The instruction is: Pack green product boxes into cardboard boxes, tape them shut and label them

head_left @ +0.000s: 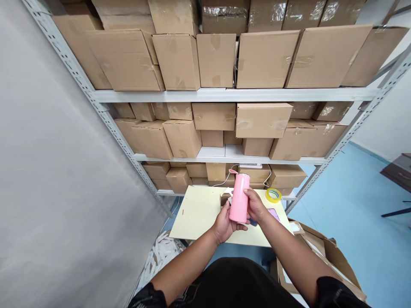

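A pink bottle (pixel 239 199) with a pink strap loop at its top is held above the pale yellow table (pixel 197 209), tilted slightly. My left hand (pixel 224 224) cups its lower left side, the thumb on the wall and the fingers reaching under the base. On the other side my right hand (pixel 254 204) grips it, thumb across the front; its other fingers are mostly hidden behind the bottle. Partly covered by the bottle and my left hand is a small brown carton (pixel 224 199). Near my right hand lie a yellow tape roll (pixel 273 195) and a phone-like flat thing (pixel 273 214).
Metal shelving (pixel 208 95) packed with cardboard boxes (pixel 268 60) stands behind the table. A large open carton (pixel 340 256) is on the floor at the right. White scraps (pixel 160 256) are heaped at lower left, beside the grey wall (pixel 64 171). White cables hang by the lowest shelf.
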The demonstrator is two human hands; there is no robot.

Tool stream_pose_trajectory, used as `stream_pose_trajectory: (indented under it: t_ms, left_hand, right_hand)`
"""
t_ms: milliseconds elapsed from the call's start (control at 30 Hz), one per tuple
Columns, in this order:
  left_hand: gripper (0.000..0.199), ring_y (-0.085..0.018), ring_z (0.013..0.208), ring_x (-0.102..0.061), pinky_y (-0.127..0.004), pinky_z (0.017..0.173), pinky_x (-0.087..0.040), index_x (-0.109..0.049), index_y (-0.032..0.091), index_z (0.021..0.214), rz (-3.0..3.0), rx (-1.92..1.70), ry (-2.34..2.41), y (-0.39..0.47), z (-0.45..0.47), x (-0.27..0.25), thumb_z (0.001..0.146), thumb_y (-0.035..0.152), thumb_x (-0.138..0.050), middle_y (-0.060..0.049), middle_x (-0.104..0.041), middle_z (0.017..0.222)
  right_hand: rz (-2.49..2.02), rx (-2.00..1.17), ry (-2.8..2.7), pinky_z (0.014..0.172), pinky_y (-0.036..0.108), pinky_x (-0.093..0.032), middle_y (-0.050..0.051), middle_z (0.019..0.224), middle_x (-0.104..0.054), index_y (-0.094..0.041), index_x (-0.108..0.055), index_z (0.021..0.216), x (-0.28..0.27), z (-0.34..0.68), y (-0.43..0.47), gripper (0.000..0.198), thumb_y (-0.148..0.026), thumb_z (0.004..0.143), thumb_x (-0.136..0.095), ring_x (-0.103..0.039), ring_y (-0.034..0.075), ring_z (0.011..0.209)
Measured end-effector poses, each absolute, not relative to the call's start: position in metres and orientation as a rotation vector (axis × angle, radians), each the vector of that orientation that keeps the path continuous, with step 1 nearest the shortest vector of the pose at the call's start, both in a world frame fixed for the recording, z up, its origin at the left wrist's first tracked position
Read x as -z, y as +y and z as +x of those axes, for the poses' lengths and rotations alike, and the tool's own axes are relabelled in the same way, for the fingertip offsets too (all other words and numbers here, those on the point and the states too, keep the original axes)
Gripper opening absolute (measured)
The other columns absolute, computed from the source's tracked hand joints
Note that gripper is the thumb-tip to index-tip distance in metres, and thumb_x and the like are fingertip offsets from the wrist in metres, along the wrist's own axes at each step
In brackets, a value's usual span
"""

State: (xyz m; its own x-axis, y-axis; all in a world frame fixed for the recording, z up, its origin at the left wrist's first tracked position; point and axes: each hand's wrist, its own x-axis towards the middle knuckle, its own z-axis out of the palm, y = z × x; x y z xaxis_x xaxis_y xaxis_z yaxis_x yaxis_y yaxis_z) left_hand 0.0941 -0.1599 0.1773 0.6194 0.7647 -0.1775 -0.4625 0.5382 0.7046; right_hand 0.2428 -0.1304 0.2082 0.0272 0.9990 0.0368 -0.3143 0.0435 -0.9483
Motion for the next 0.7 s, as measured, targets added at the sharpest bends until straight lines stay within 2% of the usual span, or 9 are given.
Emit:
stream_pose_trajectory:
  t_ms: [67,133,200,267,367,467,533,600,700]
  left_hand:
    - [0.073,-0.025,0.092,-0.068,-0.036,0.073,-0.059,-0.063,0.015,0.123,0.735,-0.875,0.561,-0.158,0.09,-0.18,0.081,0.075,-0.07,-0.015,-0.069,0.113]
    - [0.069,-0.023,0.098,-0.067,-0.033,0.077,-0.058,-0.059,0.021,0.126,0.832,-0.989,0.604,-0.155,0.085,-0.181,0.073,0.055,-0.088,-0.011,-0.066,0.122]
    - [0.07,-0.023,0.1,-0.068,-0.033,0.079,-0.058,-0.057,0.023,0.128,0.888,-1.013,0.61,-0.152,0.079,-0.181,0.071,0.042,-0.092,-0.01,-0.064,0.126]
    - [0.068,-0.024,0.095,-0.07,-0.035,0.078,-0.057,-0.056,0.022,0.132,0.867,-0.969,0.569,-0.15,0.075,-0.179,0.076,0.044,-0.087,-0.011,-0.066,0.123]
    - [0.068,-0.026,0.085,-0.072,-0.038,0.075,-0.057,-0.061,0.013,0.13,0.756,-0.874,0.445,-0.148,0.069,-0.174,0.082,0.06,-0.073,-0.016,-0.072,0.109]
    - [0.08,-0.027,0.075,-0.071,-0.039,0.07,-0.056,-0.067,0.004,0.119,0.674,-0.717,0.329,-0.148,0.064,-0.169,0.085,0.075,-0.054,-0.019,-0.074,0.092]
    - [0.084,-0.029,0.077,-0.071,-0.041,0.07,-0.057,-0.068,0.002,0.119,0.666,-0.651,0.29,-0.148,0.061,-0.168,0.088,0.078,-0.047,-0.021,-0.073,0.093]
    - [0.078,-0.029,0.087,-0.071,-0.041,0.073,-0.058,-0.066,0.008,0.123,0.679,-0.719,0.316,-0.147,0.059,-0.168,0.09,0.076,-0.05,-0.02,-0.073,0.104]
    - [0.062,-0.027,0.102,-0.07,-0.04,0.083,-0.059,-0.058,0.021,0.131,0.738,-0.895,0.421,-0.146,0.056,-0.17,0.084,0.056,-0.078,-0.014,-0.067,0.125]
  right_hand:
    - [-0.917,-1.252,-0.867,0.069,0.033,-0.055,0.003,0.093,-0.072,-0.024,-0.061,0.109,-0.208,0.235,-0.125,0.047,-0.051,0.075,-0.078,-0.066,0.023,0.079]
    - [-0.938,-1.138,-0.819,0.072,0.031,-0.054,0.001,0.095,-0.07,-0.025,-0.06,0.111,-0.208,0.228,-0.121,0.054,-0.044,0.068,-0.087,-0.064,0.021,0.083]
    - [-0.947,-1.1,-0.817,0.072,0.03,-0.053,0.0,0.095,-0.069,-0.026,-0.059,0.113,-0.208,0.223,-0.12,0.058,-0.045,0.067,-0.089,-0.063,0.02,0.083]
    - [-0.919,-1.196,-0.821,0.065,0.031,-0.052,0.0,0.088,-0.068,-0.025,-0.061,0.111,-0.209,0.221,-0.122,0.053,-0.054,0.073,-0.084,-0.062,0.02,0.075]
    - [-0.85,-1.399,-0.79,0.056,0.035,-0.051,0.003,0.075,-0.069,-0.023,-0.065,0.1,-0.212,0.223,-0.126,0.05,-0.068,0.079,-0.068,-0.063,0.024,0.065]
    - [-0.81,-1.519,-0.798,0.061,0.039,-0.053,0.008,0.083,-0.074,-0.022,-0.067,0.098,-0.218,0.224,-0.128,0.05,-0.068,0.078,-0.062,-0.069,0.03,0.074]
    - [-0.83,-1.527,-0.806,0.063,0.04,-0.054,0.008,0.087,-0.075,-0.021,-0.068,0.101,-0.221,0.221,-0.126,0.05,-0.065,0.078,-0.062,-0.069,0.03,0.077]
    - [-0.875,-1.415,-0.805,0.063,0.038,-0.055,0.006,0.088,-0.074,-0.022,-0.066,0.108,-0.223,0.216,-0.124,0.048,-0.06,0.079,-0.069,-0.068,0.027,0.075]
    - [-0.927,-1.146,-0.857,0.068,0.034,-0.055,0.002,0.098,-0.072,-0.027,-0.059,0.123,-0.225,0.207,-0.122,0.06,-0.048,0.072,-0.085,-0.066,0.023,0.08]
